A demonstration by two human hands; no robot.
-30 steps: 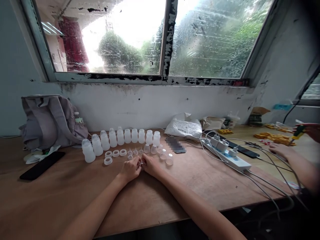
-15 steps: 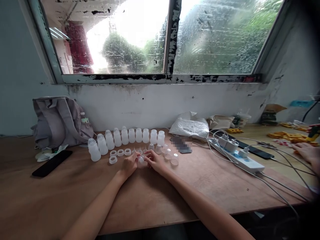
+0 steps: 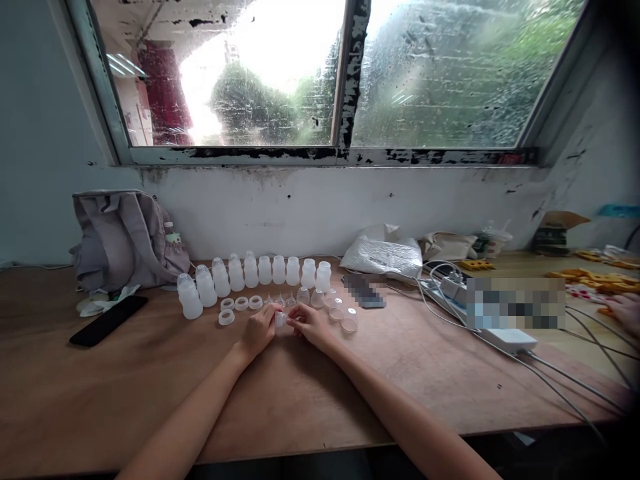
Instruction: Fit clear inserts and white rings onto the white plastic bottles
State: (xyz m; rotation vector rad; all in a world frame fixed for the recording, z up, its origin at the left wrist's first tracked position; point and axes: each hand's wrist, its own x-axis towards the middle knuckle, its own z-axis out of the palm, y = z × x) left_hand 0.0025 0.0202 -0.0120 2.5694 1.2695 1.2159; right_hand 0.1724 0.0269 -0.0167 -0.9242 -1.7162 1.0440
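Observation:
Close together above the table, my two hands meet over one small part. My left hand is closed around a translucent bottle ring, turned on its side. The fingers of my right hand pinch at the ring's right side, on a small clear piece that looks like a nipple; my fingertips partly hide it. Just beyond my hands lie several clear nipples. To the left are several loose rings, and to the right several clear domed covers and round discs.
Frosted baby bottles stand in a curved row behind, some with clear covers. A black phone and grey backpack are at left. At right are a silver pouch, a power strip with cables, and another person's hand.
The ring between my hands has turned from tilted to on its side, and my right fingers have shifted slightly at it. The view has swung slightly left.

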